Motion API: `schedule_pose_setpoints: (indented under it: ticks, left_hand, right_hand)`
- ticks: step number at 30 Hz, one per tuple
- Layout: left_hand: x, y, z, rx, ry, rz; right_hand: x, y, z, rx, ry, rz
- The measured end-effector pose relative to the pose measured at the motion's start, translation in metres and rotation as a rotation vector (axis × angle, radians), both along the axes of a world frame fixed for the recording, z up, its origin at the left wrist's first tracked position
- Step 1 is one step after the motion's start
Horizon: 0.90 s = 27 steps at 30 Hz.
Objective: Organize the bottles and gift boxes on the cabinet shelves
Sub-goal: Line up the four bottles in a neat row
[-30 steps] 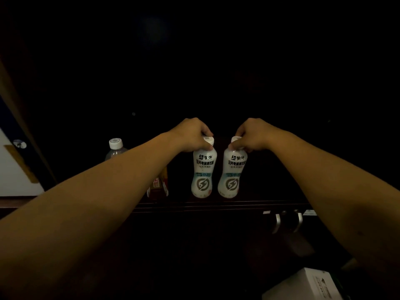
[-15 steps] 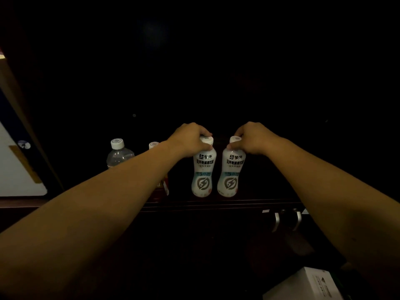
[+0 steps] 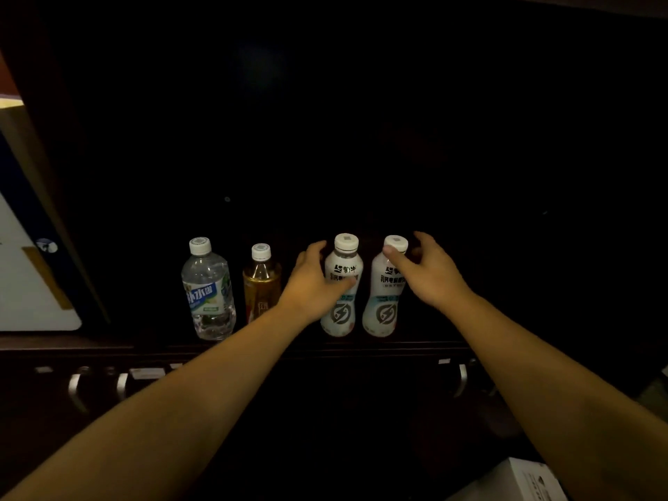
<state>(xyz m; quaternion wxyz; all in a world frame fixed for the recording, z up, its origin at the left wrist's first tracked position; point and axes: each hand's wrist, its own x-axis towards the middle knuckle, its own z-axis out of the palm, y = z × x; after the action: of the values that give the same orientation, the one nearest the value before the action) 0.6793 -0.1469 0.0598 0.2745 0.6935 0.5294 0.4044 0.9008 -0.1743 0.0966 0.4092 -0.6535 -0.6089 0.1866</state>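
Head view, frame center: my left hand [image 3: 311, 283] and right hand [image 3: 430, 274] hang open, fingers loose, beside two upright white bottles [image 3: 341, 283] on the shelf [image 3: 289, 347].

A single wide-angle camera worn on the person's head looks forward and slightly down into a dark cabinet, facing its shelf [image 3: 361, 343] almost square-on, with the shelf's front edge running across the lower middle of the view and bowed a little by the lens. It sits close, at arm's reach: both forearms enter from the bottom corners and end at the left hand [image 3: 311, 283] and right hand [image 3: 432, 274] just above that front edge. There is only this one view, so nothing is shared with another.
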Motion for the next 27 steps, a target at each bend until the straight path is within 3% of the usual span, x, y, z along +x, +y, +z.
schedule_pose_setpoints:
  ticks: [5, 11, 19, 27]
  left_hand:
    - [0.005, -0.011, -0.051, -0.221, -0.084, 0.046]
    - [0.014, -0.018, -0.086, -0.259, -0.152, 0.060]
    - [0.015, -0.014, -0.095, -0.221, -0.258, 0.100]
    - [0.011, -0.012, -0.099, -0.181, -0.194, 0.072]
  right_hand:
    - [-0.005, -0.016, -0.060, -0.127, 0.267, -0.102]
    - [-0.010, -0.020, -0.120, -0.267, 0.312, -0.039]
    - [-0.015, -0.021, -0.138, -0.157, 0.208, -0.097]
    - [-0.020, -0.026, -0.140, -0.123, 0.167, -0.111]
